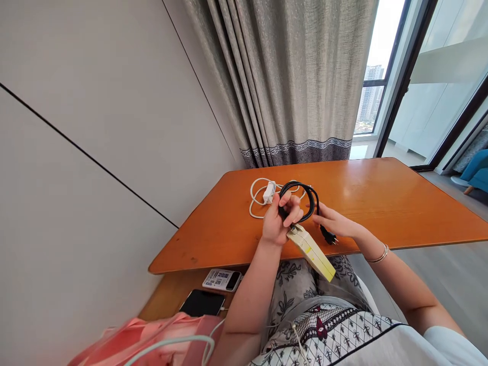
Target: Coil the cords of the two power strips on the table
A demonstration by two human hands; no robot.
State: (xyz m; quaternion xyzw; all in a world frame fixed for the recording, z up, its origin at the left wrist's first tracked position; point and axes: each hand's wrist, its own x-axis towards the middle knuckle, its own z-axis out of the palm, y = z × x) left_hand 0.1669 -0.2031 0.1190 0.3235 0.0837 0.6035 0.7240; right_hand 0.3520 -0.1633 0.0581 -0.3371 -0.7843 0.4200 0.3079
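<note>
A black power cord (310, 195) is looped into a coil above the table's near edge. My left hand (280, 218) has its fingers curled around the left side of the coil. From the cord by that hand a cream and yellow power strip (312, 252) hangs at a slant over my lap, seen mostly from its narrow side. My right hand (335, 219) is at the coil's right side, its fingers stretched out and touching or very near the cord. Just below those fingers dangles the cord's black plug (328, 236), metal prongs pointing right.
Behind the coil, a white charger (269, 192) with a looped white cable lies on the orange-brown wooden table (381, 203). Below the table's left edge are a phone (203, 303), a white device with a label (221, 279) and a pink bag (152, 340). A curtain (297, 76) hangs behind.
</note>
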